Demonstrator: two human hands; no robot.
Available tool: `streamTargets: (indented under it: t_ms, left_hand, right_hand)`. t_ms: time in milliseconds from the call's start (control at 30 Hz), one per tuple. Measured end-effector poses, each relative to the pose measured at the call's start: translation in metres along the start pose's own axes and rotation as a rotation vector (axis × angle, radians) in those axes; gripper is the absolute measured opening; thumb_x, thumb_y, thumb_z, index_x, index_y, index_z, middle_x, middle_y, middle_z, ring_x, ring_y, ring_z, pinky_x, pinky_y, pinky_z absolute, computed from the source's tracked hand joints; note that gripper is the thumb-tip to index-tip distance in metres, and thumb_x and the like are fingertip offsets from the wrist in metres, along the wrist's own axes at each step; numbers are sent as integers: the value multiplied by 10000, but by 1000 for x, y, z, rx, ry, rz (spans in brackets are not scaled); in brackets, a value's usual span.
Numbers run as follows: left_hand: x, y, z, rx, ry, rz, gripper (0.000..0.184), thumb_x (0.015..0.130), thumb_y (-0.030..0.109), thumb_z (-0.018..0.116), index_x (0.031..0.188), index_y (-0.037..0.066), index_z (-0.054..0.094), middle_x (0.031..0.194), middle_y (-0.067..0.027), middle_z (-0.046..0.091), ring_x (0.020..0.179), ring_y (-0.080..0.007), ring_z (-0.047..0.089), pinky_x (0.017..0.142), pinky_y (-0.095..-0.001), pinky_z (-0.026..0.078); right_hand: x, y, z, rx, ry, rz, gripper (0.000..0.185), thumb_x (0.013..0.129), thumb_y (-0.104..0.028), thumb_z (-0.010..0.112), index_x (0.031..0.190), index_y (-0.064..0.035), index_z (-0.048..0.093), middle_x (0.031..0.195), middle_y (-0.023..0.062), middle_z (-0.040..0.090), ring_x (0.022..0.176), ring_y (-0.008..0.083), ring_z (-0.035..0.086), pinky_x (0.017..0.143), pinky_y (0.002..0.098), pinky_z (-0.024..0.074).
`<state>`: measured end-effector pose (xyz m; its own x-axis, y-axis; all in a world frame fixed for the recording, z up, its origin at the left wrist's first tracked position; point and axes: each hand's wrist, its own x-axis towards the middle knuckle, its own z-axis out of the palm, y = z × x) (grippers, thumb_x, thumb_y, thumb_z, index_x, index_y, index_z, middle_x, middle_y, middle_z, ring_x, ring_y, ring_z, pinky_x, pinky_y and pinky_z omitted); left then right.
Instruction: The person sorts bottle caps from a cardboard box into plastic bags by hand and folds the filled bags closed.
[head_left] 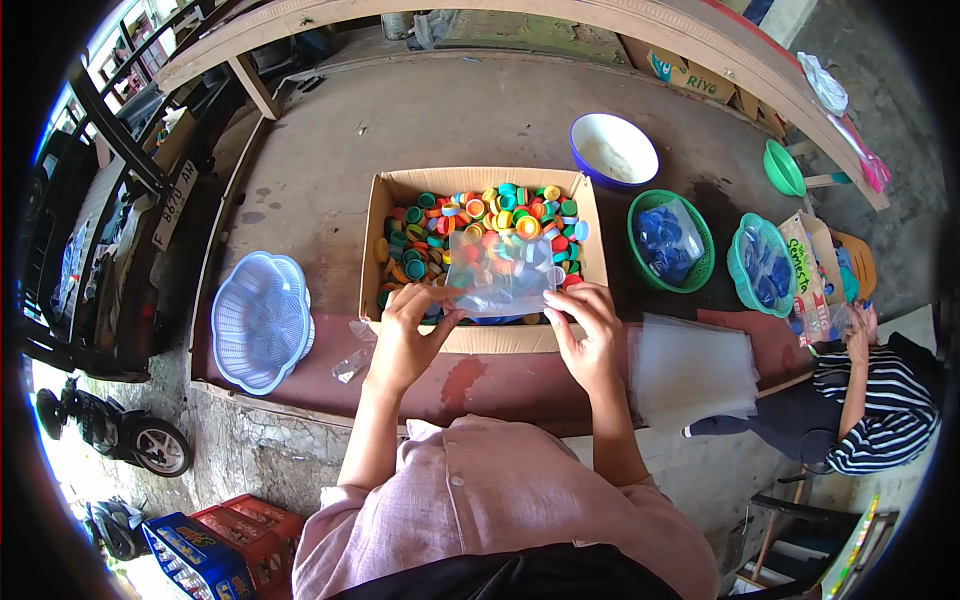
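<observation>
A clear plastic bag (500, 275) is stretched between my two hands over the front of a cardboard box (480, 342). My left hand (408, 325) pinches the bag's near left corner, and my right hand (587, 325) pinches its near right corner. Through the film I see part of the colourful plastic bottle caps (480, 210) that fill the box. The bag looks flat, with no caps visibly inside it. Right of my right hand lies a stack of clear plastic bags (692, 370) at the table's front edge.
A light blue basket (262, 322) stands on the table (310, 140) at left. To the right are a white-and-purple bowl (614, 150), a green basket with blue packs (670, 240) and a turquoise basket (762, 262). A co-worker in striped sleeves (880, 410) sits at far right.
</observation>
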<state>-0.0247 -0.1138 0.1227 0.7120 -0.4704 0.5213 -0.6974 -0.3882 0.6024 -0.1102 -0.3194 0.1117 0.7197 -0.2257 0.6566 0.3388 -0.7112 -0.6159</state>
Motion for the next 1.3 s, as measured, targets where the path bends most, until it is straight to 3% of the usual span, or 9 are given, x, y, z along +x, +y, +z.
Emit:
streamTargets:
  t_ms: [33,100,300,333,400,500,733,1033,1300]
  left_hand:
    - [0,1,-1,1,0,0,187,684,33,701,855,44,627,744,-48,601,676,-147,543,538,-225,448]
    - [-2,2,-3,24,-15,-40,173,695,64,694,847,43,615,740,-48,593,739,-206,564,710,-322,410]
    - [-6,-6,2,-122,-38,-44,141,749,24,632,845,6,531,792,-99,595,773,-246,573,760,-343,431]
    - [-7,-7,3,-122,-39,-44,141,749,24,632,845,6,531,792,-99,595,773,-246,573,760,-343,431]
    - [-11,-10,5,-321,-179,-297,119,792,19,595,856,-8,499,804,-119,600,771,-240,592,725,-316,453]
    - [-15,-16,12,-426,-125,-334,142,822,29,574,910,-18,473,768,-132,609,740,-183,607,697,-281,465]
    - [-35,-14,12,-486,-165,-416,196,820,8,562,975,-4,442,727,-104,622,734,-142,621,695,-254,475]
    - [-70,-17,25,-358,-189,-483,141,790,37,601,804,-2,466,687,-86,595,650,-137,595,634,-265,465]
    - [-70,-18,31,-406,-170,-505,127,779,51,609,875,4,540,710,-81,607,617,-134,585,580,-249,454]
  right_hand:
    - [-1,2,0,-39,-36,-30,187,694,-10,655,873,-62,649,758,60,555,796,233,532,696,351,432]
    - [-1,3,0,-77,-72,-60,193,699,-22,653,885,-75,652,762,55,546,812,233,525,703,358,427]
    - [-1,2,3,-4,-87,13,105,746,-51,625,850,-63,627,835,71,581,933,271,545,810,374,418]
    - [-1,2,3,29,-105,28,101,759,-52,615,860,-53,619,841,82,600,937,278,555,825,381,414]
    - [-7,7,5,80,-111,120,119,771,-49,607,890,-45,607,831,93,606,881,256,574,781,358,431]
    - [-12,10,8,199,-94,310,221,802,-45,598,1017,-11,556,782,121,624,684,165,617,637,261,470]
    - [-34,12,4,275,-152,398,335,787,-60,627,1093,10,508,723,107,635,636,140,618,592,253,476]
    - [-65,2,7,200,-182,459,71,774,-9,620,805,16,561,690,47,587,604,93,549,530,222,432]
    - [-70,4,10,178,-201,385,187,705,15,657,885,-3,611,816,83,572,643,134,569,535,228,457]
